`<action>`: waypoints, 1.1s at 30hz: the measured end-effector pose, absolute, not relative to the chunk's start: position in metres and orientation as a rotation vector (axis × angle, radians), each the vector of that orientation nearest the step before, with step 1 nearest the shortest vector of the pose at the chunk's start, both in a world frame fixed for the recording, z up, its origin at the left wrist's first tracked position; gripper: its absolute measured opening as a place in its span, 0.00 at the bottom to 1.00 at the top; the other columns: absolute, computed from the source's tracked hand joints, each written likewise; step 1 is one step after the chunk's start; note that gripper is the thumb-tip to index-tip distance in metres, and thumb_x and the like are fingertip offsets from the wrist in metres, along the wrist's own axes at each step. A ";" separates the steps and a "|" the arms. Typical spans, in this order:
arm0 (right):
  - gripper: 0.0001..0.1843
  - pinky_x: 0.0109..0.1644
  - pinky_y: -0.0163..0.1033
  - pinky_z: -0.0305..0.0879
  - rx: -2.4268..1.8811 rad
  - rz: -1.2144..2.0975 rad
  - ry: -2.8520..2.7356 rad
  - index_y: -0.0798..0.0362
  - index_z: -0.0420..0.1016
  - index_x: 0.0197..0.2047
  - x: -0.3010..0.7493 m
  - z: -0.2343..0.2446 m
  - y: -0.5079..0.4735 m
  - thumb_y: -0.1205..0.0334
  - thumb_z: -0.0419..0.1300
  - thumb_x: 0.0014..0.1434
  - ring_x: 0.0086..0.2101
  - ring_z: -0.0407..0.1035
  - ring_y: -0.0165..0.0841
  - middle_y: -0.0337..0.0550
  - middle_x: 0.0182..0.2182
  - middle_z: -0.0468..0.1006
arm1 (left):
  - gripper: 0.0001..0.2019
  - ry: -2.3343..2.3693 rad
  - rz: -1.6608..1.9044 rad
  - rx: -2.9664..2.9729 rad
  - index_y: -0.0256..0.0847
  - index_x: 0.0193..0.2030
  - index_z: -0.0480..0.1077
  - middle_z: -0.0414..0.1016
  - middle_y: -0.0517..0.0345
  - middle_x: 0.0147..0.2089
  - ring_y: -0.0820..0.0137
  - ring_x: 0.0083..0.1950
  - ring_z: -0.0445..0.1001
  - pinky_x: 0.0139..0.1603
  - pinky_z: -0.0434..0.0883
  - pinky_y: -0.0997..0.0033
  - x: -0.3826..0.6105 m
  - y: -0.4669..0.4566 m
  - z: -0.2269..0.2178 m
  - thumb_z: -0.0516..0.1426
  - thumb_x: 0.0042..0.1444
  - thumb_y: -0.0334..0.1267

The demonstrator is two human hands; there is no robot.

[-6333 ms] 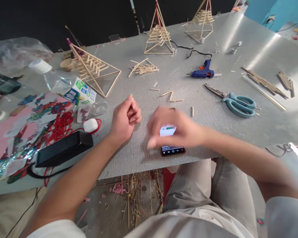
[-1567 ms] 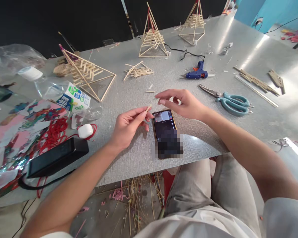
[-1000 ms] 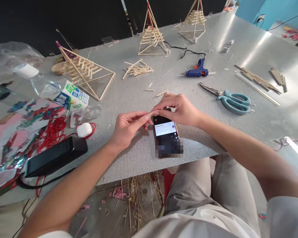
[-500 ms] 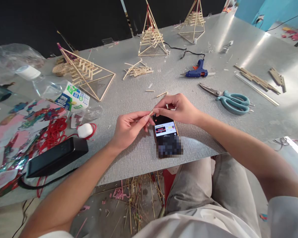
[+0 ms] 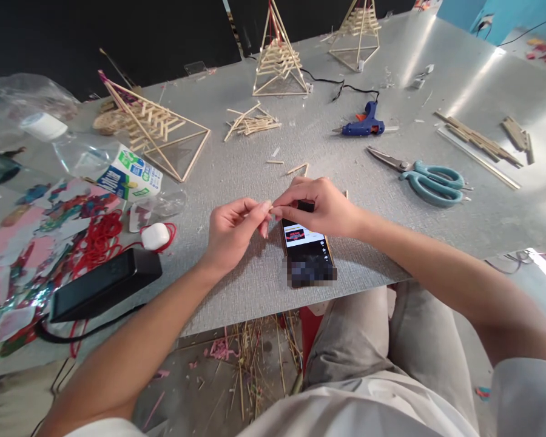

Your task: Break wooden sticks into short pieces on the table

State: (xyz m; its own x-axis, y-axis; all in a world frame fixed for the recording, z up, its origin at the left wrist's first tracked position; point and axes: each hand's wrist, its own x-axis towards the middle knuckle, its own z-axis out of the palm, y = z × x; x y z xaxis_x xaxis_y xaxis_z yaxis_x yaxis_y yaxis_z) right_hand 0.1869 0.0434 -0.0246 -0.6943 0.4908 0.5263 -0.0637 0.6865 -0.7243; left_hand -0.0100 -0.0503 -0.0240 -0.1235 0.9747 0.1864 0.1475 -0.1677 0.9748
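Note:
My left hand (image 5: 234,233) is closed in a pinch, its thumb and forefinger on a short wooden stick (image 5: 270,207) that is mostly hidden by fingertips. My right hand (image 5: 325,207) pinches at the same spot from the other side, so the fingertips of both hands meet. Beneath the right hand a phone (image 5: 307,258) lies on the table with its screen lit. Just beyond that hand are short sticks (image 5: 297,170) meeting at an angle, and a loose stick piece (image 5: 275,162) lies to their left.
A pile of sticks (image 5: 253,125), a blue glue gun (image 5: 364,122) and teal-handled scissors (image 5: 432,182) lie farther back. Stick pyramids (image 5: 279,64) stand behind. To the left are a plastic bottle (image 5: 84,158), red cord (image 5: 102,243) and a black device (image 5: 104,288). More sticks (image 5: 480,139) lie right.
Both hands have shifted slightly left together, and the stick between them is now more covered by fingertips. More of the angled sticks beyond my right hand shows.

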 end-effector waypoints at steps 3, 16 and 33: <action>0.11 0.43 0.38 0.68 -0.327 0.981 -2.102 0.56 0.86 0.50 0.186 -0.025 0.045 0.59 0.65 0.72 0.35 0.73 0.29 0.43 0.36 0.87 | 0.15 1.301 1.385 1.397 0.42 0.32 0.83 0.77 0.60 0.24 0.75 0.25 0.71 0.28 0.70 0.73 -0.010 -0.050 -0.022 0.70 0.64 0.50; 0.09 0.53 0.49 0.71 -0.070 0.544 -2.227 0.50 0.86 0.45 0.199 -0.017 0.063 0.58 0.64 0.75 0.41 0.79 0.35 0.42 0.41 0.88 | 0.17 1.288 1.255 1.434 0.42 0.38 0.88 0.87 0.49 0.35 0.73 0.26 0.71 0.21 0.67 0.72 -0.004 -0.054 -0.013 0.68 0.64 0.54; 0.15 0.54 0.50 0.71 -0.060 0.459 -2.237 0.48 0.85 0.55 0.195 -0.025 0.059 0.57 0.56 0.80 0.45 0.75 0.36 0.44 0.44 0.88 | 0.07 1.315 1.375 1.352 0.45 0.39 0.88 0.88 0.53 0.35 0.72 0.24 0.78 0.19 0.65 0.73 -0.009 -0.051 -0.020 0.73 0.57 0.44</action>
